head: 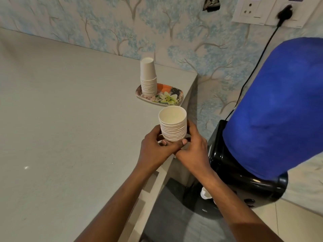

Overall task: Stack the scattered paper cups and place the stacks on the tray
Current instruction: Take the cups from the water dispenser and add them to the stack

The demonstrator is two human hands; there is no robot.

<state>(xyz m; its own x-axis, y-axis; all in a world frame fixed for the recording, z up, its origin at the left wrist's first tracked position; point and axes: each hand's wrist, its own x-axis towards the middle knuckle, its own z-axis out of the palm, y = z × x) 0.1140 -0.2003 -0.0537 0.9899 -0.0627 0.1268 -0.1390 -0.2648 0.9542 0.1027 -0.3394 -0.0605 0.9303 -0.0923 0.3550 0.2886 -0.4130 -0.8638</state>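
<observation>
A stack of white paper cups (173,124), mouths up, is held in the air above the table's right edge. My left hand (156,147) grips its lower left side and my right hand (194,147) wraps its lower right side; the bottom of the stack is hidden by my fingers. Beyond it, a small flower-patterned tray (172,98) lies near the table's far right corner. An upside-down stack of white cups (148,77) stands on the tray's left end.
The grey table (70,119) stretches to the left. A water dispenser (232,173) with a blue-covered bottle (279,105) stands right of the table, with a black cable (253,67) running to a wall socket. Patterned wallpaper backs the table.
</observation>
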